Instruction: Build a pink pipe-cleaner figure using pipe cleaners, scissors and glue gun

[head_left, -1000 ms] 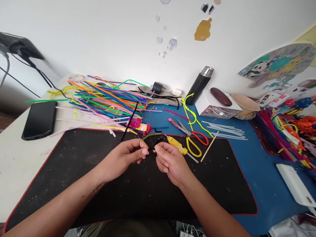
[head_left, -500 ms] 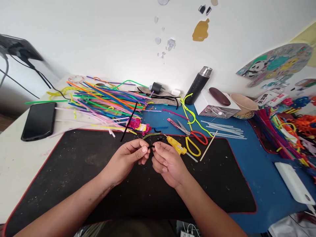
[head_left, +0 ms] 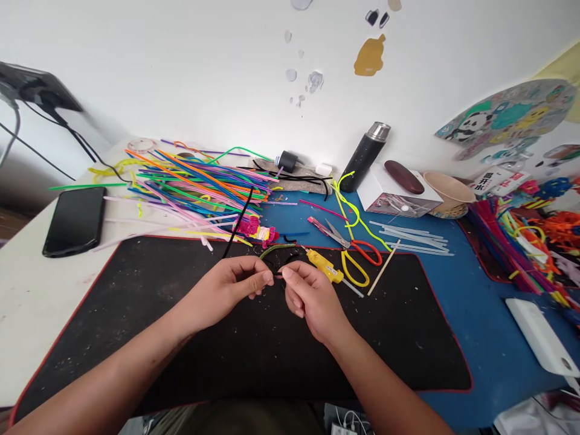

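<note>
Dark and thin, a short strip (head_left: 278, 276), its texture too small to tell, spans the fingertips at the centre of the head view. The left hand (head_left: 235, 287) pinches one end between thumb and finger; the right hand (head_left: 312, 296) pinches the other, its remaining fingers curled. Just above the right hand lies one yellow plastic glue gun (head_left: 322, 264); further right, one pair of steel scissors (head_left: 347, 244) with two looped handles and one slim, straight stick (head_left: 384, 267). One flat, glossy phone (head_left: 75, 222) rests at left.
</note>
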